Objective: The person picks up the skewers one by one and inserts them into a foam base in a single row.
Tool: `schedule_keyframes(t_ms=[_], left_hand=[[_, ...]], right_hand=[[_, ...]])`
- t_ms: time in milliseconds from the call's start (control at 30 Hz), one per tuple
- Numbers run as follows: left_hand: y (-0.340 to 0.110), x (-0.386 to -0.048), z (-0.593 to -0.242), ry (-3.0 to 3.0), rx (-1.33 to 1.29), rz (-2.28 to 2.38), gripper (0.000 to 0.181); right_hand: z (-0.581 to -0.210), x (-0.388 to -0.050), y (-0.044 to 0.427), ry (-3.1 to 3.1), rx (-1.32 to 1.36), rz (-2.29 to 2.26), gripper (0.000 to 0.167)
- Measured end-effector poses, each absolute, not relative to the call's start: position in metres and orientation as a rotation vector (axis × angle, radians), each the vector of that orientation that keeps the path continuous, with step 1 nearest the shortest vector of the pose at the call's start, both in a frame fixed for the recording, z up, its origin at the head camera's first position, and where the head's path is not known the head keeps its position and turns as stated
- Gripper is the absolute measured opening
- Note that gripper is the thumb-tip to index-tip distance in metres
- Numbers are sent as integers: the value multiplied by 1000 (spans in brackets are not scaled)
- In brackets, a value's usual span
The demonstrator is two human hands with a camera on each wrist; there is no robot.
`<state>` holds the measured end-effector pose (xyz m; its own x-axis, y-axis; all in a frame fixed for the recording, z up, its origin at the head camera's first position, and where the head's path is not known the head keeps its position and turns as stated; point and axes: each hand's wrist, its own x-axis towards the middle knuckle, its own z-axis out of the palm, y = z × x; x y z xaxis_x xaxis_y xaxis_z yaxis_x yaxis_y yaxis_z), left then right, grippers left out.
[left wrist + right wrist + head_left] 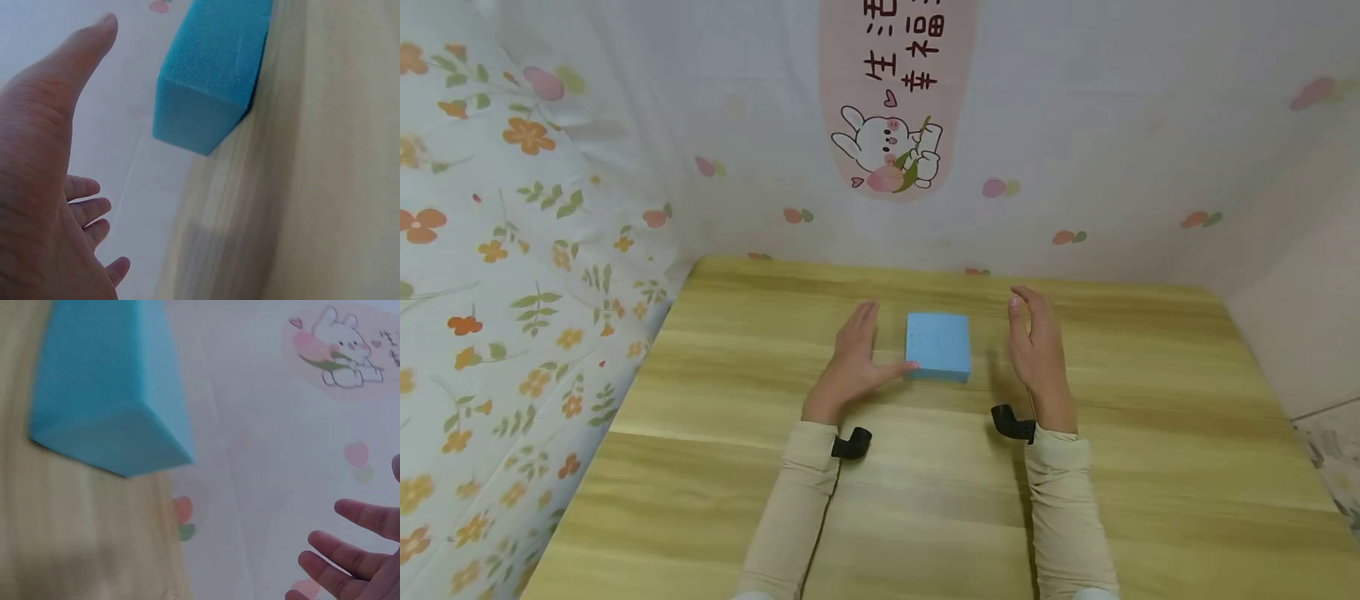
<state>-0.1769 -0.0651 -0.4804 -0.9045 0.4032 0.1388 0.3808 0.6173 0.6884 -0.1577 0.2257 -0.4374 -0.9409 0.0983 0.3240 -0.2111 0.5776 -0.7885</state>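
Observation:
A light blue square block [937, 343], which looks like foam, lies on the wooden table with small dark specks on its top. To its left, my left hand [850, 367] is spread, thumb pointing toward the block's near left corner. The left wrist view shows a gap between that thumb [75, 59] and the block [215, 56]. My right hand [1040, 358] hovers on the other side, apart from the block, fingers extended and holding nothing. In the right wrist view its fingers [350, 559] are relaxed and well away from the block [94, 381].
The wood-grain table [700, 467] ends at a white curtain [1075, 150] with a printed rabbit. Floral cloth [512, 292] hangs along the left side. A black wrist camera [852, 443] sits at the left wrist, another black camera [1011, 422] at the right.

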Motion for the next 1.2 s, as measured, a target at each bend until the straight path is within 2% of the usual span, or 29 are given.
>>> schedule_keyframes(t_ms=[267, 400, 567, 900, 1067, 1200], left_hand=[[-49, -193, -487, 2673, 740, 1177, 137], [-46, -193, -493, 2620, 759, 1204, 139], [-43, -193, -501, 2542, 715, 1294, 140], [-37, -195, -506, 2522, 705, 1339, 136], [-37, -195, -508, 2562, 725, 1288, 135], [-37, -195, -511, 2603, 734, 1237, 133]], right_hand=[[-426, -163, 263, -2724, -11, 1207, 48], [-421, -152, 282, -3003, -146, 1096, 36], [-420, -142, 291, -3262, -320, 1107, 29], [-424, -144, 281, -3322, -423, 997, 28], [-426, -144, 282, -3299, -455, 1059, 40], [-428, -143, 283, -3281, -454, 1105, 40]])
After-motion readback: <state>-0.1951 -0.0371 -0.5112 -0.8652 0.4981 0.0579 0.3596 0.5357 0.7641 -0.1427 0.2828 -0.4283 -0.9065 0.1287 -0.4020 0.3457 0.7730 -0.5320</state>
